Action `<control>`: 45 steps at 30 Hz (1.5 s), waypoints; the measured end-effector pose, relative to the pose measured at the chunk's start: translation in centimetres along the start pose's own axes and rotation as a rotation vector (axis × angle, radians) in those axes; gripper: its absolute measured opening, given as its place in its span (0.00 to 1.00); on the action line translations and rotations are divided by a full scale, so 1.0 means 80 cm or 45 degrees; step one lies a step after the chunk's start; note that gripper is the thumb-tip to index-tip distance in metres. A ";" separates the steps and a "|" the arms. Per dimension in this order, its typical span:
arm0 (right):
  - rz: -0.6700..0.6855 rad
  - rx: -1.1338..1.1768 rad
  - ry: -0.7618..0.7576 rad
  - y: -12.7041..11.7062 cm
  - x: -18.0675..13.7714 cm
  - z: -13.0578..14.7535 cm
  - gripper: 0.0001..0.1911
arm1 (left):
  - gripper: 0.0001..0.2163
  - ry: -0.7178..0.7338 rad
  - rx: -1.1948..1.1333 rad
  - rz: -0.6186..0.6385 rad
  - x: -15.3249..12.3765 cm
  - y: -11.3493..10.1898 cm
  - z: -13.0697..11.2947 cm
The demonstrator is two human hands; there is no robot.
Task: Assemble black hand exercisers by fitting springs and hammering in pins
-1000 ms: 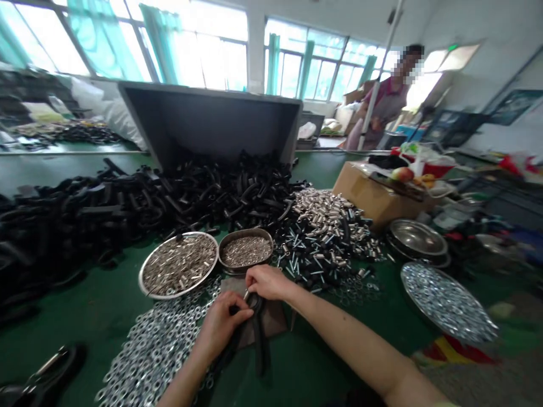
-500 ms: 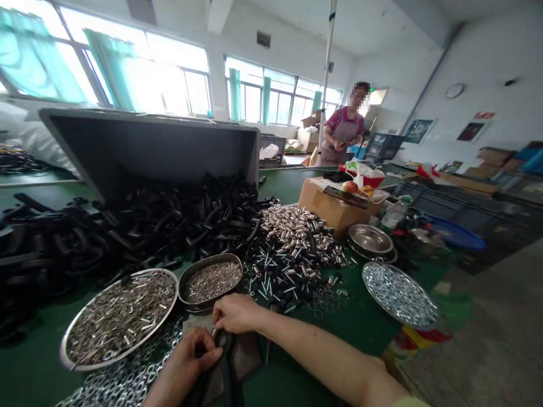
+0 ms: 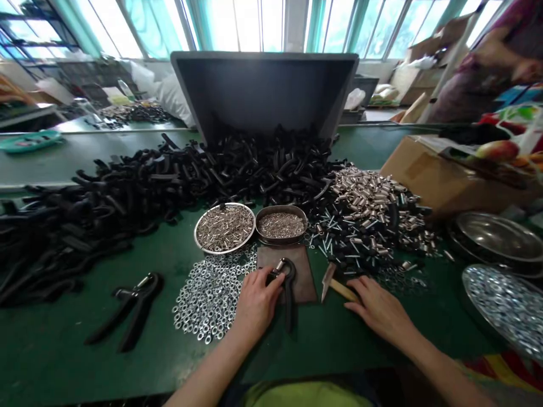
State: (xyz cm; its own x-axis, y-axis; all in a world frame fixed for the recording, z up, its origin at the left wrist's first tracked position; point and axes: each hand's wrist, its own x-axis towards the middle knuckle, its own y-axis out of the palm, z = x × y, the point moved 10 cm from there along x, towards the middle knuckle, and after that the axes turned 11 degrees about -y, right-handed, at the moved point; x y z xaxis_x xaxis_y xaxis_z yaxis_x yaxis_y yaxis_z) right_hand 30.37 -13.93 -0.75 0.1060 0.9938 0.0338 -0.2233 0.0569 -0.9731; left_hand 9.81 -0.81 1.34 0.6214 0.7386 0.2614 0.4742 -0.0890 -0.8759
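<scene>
The black hand gripper (image 3: 289, 297) lay on the brown pad (image 3: 306, 282), its handle poking past the near edge. At the pad's left side, the left hand (image 3: 257, 299) had a closed grip — finger and thumb pinched it near the spring (image 3: 279, 264). Right of the pad, the right hand's (image 3: 377, 305) grip was part open around the hammer's (image 3: 343, 289) handle end. A loose pinch might let the springy piece hop away — a crooked tap could hurt a fingertip.
</scene>
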 end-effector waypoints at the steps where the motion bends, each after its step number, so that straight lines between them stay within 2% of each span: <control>1: -0.014 -0.032 0.022 0.005 -0.013 -0.008 0.10 | 0.15 -0.005 0.059 0.008 -0.005 0.001 -0.001; 4: -0.040 -0.012 0.145 0.011 -0.031 -0.024 0.11 | 0.17 -0.078 0.192 0.091 -0.010 0.005 0.001; 6: -0.029 0.091 0.225 0.005 -0.026 -0.021 0.13 | 0.19 -0.140 0.257 0.181 -0.012 0.012 0.004; 8: -0.070 0.266 0.177 -0.013 -0.006 0.004 0.15 | 0.21 -0.177 0.297 0.270 -0.013 0.019 0.006; 12: -0.327 0.495 -0.109 -0.061 0.048 0.073 0.20 | 0.22 -0.174 0.332 0.349 -0.014 0.025 0.004; 13: -0.330 0.493 -0.151 -0.061 0.060 0.085 0.21 | 0.22 -0.171 0.332 0.356 -0.014 0.025 0.003; 15: -0.222 0.466 -0.198 -0.048 0.082 0.100 0.21 | 0.22 -0.173 0.324 0.367 -0.013 0.024 0.003; 17: -0.098 0.434 -0.207 -0.036 0.093 0.106 0.20 | 0.22 -0.173 0.306 0.374 -0.013 0.023 0.004; 18: -0.088 0.429 -0.206 -0.038 0.095 0.106 0.20 | 0.22 -0.173 0.296 0.374 -0.013 0.023 0.004; 21: -0.279 0.446 -0.209 -0.066 0.090 0.107 0.21 | 0.22 -0.167 0.274 0.365 -0.013 0.024 0.005; 23: -0.321 0.427 -0.202 -0.067 0.086 0.106 0.22 | 0.22 -0.170 0.272 0.363 -0.012 0.024 0.005; 27: 0.060 0.330 -0.098 -0.007 0.090 0.094 0.20 | 0.22 -0.162 0.265 0.332 -0.012 0.025 0.005; 29: 0.110 0.325 -0.059 -0.002 0.091 0.089 0.20 | 0.22 -0.151 0.226 0.281 -0.015 0.023 0.005; 32: 0.008 0.419 -0.093 -0.034 0.084 0.103 0.19 | 0.19 -0.174 0.066 0.151 -0.022 0.016 0.012; 35: -0.185 0.550 -0.164 -0.077 0.064 0.123 0.20 | 0.15 -0.260 -0.094 -0.007 -0.031 0.005 0.026; 37: -0.309 0.556 -0.213 -0.089 0.050 0.131 0.20 | 0.10 -0.299 -0.126 -0.051 -0.034 0.002 0.029; 39: -0.276 0.469 -0.258 -0.074 0.045 0.136 0.20 | 0.07 -0.301 -0.116 -0.054 -0.034 0.002 0.027; 42: -0.027 0.321 -0.274 -0.031 0.050 0.137 0.20 | 0.07 -0.279 -0.078 -0.069 -0.031 0.000 0.021; 43: 0.020 0.309 -0.275 -0.025 0.052 0.137 0.20 | 0.07 -0.274 -0.068 -0.074 -0.030 0.000 0.020; 45: -0.028 0.341 -0.285 -0.034 0.056 0.139 0.20 | 0.07 -0.269 -0.056 -0.080 -0.029 0.000 0.020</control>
State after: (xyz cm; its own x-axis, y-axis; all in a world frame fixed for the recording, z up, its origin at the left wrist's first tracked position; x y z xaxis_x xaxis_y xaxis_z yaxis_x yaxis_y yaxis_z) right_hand 20.71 -8.59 4.57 -0.0951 0.9866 0.1324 -0.4727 0.0723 -0.8782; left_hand 7.41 -1.46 0.07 0.4474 0.8668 0.2201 0.5373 -0.0638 -0.8410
